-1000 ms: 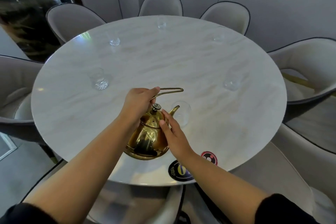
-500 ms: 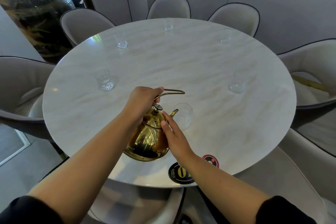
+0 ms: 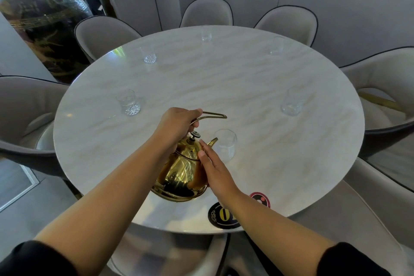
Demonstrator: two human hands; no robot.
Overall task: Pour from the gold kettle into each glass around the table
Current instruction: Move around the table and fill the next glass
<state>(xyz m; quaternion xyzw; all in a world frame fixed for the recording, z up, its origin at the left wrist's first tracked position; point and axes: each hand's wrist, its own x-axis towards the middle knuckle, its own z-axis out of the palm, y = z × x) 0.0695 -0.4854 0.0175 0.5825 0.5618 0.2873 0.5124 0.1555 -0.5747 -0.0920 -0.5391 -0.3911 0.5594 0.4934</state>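
Left hand (image 3: 179, 125) curled tight round the thin wire handle (image 3: 212, 115) of the gold kettle (image 3: 181, 175). Kettle is off the surface, tipped forward over the near part of the table (image 3: 224, 78). Right hand (image 3: 215, 170) flat, fingers straight and together, pressed on the kettle's lid and right shoulder, wrapped round nothing. Lid knob (image 3: 195, 135) is dark with a ribbed rim, just under the left knuckles.

Kettle body is polished mirror metal, bulbous, with a flared foot ring. Short curved spout (image 3: 212, 141) points at the nearest glass (image 3: 225, 144), its tip at the glass wall; contact can't be told. Nearest glass is a clear, smooth, upright tumbler; contents can't be told.

Five more clear glasses stand spread round the table. The left glass (image 3: 128, 103) and far-left glass (image 3: 149, 56) have cut diamond-pattern bases. The far glass (image 3: 206, 33), far-right glass (image 3: 277, 46) and right glass (image 3: 292, 103) look plain.

Table is round, with a glossy pale marble-look top and faint beige veining. At the near edge by the right wrist lies a black disc (image 3: 218, 217) with a big yellow "0"; the small gold script beside it is unreadable. A red-and-black disc (image 3: 259, 198) sits just beside it. Both are partly under the forearm.

Grey padded chairs (image 3: 208, 13) with dark piping ring the table. A large dark jar (image 3: 44, 24) stands far left, beyond them.
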